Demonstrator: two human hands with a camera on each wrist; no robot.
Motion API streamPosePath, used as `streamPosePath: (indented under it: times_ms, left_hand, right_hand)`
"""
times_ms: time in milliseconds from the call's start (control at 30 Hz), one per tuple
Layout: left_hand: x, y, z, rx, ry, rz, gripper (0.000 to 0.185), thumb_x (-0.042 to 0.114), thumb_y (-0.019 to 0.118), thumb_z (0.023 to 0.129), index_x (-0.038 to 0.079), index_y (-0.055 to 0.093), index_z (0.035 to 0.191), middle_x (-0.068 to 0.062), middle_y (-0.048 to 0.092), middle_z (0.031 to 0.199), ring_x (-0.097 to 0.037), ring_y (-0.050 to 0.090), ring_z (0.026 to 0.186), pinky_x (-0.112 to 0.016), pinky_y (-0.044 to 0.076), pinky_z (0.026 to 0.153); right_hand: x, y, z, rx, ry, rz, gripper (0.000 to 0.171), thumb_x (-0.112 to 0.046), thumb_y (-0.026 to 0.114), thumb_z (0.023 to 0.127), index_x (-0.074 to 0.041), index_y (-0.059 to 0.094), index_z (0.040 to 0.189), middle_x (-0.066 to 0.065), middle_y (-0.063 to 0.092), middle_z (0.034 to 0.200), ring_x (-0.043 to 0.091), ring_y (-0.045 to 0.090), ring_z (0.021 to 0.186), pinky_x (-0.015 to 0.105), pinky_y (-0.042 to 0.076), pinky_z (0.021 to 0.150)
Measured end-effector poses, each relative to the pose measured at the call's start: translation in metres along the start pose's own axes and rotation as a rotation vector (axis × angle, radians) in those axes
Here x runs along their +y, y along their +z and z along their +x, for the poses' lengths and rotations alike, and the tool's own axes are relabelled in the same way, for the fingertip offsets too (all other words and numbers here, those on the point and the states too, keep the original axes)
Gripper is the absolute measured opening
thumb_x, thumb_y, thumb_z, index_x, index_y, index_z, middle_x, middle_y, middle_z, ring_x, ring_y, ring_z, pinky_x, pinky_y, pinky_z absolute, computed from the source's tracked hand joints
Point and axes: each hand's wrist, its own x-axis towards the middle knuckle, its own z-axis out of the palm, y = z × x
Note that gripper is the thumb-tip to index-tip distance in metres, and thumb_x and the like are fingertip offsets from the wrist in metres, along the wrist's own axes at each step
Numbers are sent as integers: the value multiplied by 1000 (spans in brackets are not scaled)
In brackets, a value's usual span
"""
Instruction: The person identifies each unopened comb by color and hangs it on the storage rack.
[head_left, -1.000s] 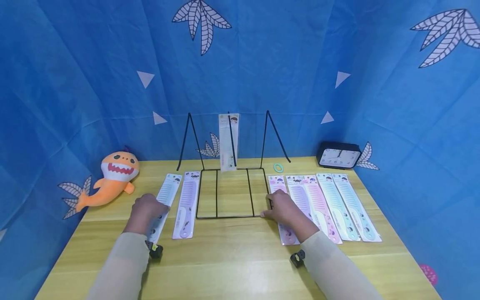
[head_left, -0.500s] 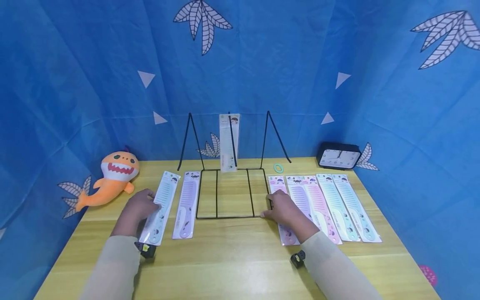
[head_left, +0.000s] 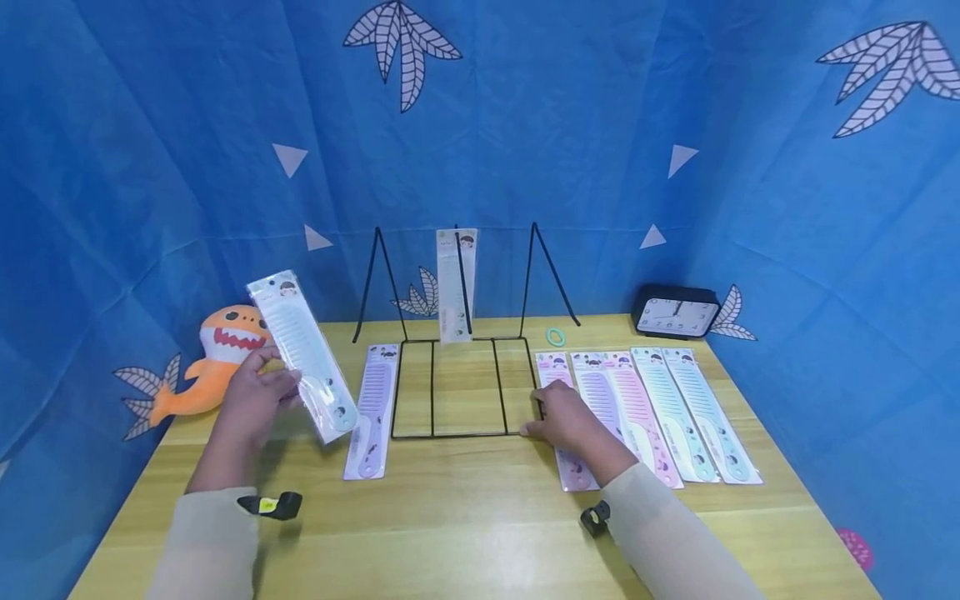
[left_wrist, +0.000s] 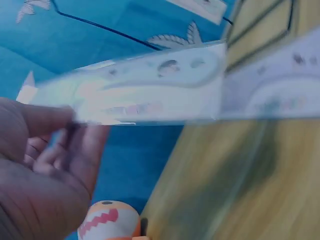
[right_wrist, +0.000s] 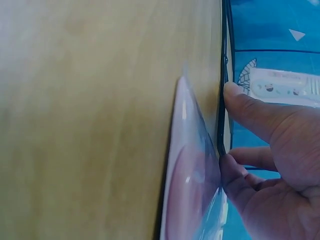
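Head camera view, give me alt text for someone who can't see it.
A person's left hand holds a packaged pale comb lifted above a wooden table, while the right hand rests at the corner of a black wire rack. More packaged combs lie flat on both sides of it.

By my left hand (head_left: 251,398): pale mint-white packaged comb (head_left: 303,357), small cartoon print at its ends; just right of it, lilac comb (head_left: 372,409); beyond it, orange plush shark (head_left: 217,360), white belly, red mouth with white teeth. At my right hand (head_left: 568,420): black wire rack (head_left: 457,386); pink comb (head_left: 564,417) under it; further right, pink and mint-blue combs (head_left: 675,410). I note the yellow wood-grain table (head_left: 465,525); blue backdrop (head_left: 150,167) with white leaves and triangles; black clock (head_left: 677,311), white face; beige sleeves (head_left: 667,542).
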Motion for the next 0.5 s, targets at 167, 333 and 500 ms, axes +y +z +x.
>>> streamPosePath:
  times_ms: [167,333,500]
  left_hand:
    - [-4,-3,-8,-184,309,-419,48,1,58,111,22,52,153,6,80,127,-11,80,107,-28,68,86]
    - [-4,2,-18,-361,553,-501,56,-13,46,111,10,49,162,-1,76,139,-15,78,120,-33,67,93]
    - [7,15,-35,-414,676,-374,55,-19,46,108,7,58,155,1,80,133,-13,79,116,-30,67,93]
  right_hand:
    - [0,0,0,4,3,-2,76,-35,92,90,3,63,149,28,63,140,32,66,117,50,57,112]
    - [0,0,0,2,3,-3,76,-36,91,91,4,63,149,28,63,140,33,65,120,51,56,113]
    - [-1,-1,-1,1,-7,-2,75,-34,91,91,5,63,149,28,63,140,33,65,120,51,56,113]
